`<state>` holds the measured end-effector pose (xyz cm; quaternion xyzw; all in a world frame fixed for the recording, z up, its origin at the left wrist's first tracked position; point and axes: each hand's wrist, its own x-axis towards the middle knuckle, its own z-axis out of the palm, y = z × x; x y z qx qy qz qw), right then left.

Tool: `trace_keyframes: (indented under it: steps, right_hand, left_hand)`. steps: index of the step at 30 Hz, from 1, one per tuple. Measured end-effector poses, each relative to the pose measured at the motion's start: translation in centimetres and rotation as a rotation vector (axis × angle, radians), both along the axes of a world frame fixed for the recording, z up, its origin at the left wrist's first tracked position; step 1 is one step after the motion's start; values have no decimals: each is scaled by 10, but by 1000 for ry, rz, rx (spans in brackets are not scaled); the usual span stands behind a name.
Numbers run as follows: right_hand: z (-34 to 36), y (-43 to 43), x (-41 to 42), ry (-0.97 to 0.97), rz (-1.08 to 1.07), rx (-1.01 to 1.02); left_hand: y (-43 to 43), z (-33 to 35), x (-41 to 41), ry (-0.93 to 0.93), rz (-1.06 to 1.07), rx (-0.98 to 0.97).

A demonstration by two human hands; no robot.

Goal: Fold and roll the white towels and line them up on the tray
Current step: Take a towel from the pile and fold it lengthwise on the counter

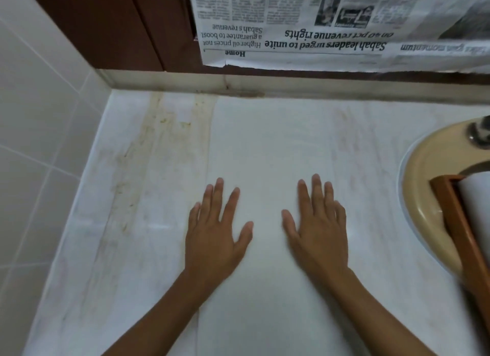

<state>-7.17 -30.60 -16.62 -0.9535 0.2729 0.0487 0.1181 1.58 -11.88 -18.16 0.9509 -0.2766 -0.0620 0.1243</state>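
Soft, even, dim light; slight blur throughout, wide-angle bending at edges.

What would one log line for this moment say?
left hand: flat on towel | right hand: flat on towel | tray: a roll inside

- Newspaper [318,24], print upside down, well beyond the right hand [318,236].
- Beige sink [424,196], near that hand's right.
- Stained countertop [132,183], then tiled wall [39,143], left of the left hand [217,236].

"Sabah leaders urged to unite", upside-down on newspaper [331,24]
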Motion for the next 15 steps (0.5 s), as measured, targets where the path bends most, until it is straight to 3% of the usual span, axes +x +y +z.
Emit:
trace_keyframes:
  steps: [8,11,15]
  right_hand:
    - [6,-37,94,18,-47,25]
    - [13,-4,65,-42,-69,88]
    - [6,39,-24,-37,-35,14]
  left_hand:
    - [-53,16,92,104,29,152]
    - [-51,26,64,125,13,121]
    - [-2,14,-25,49,-52,30]
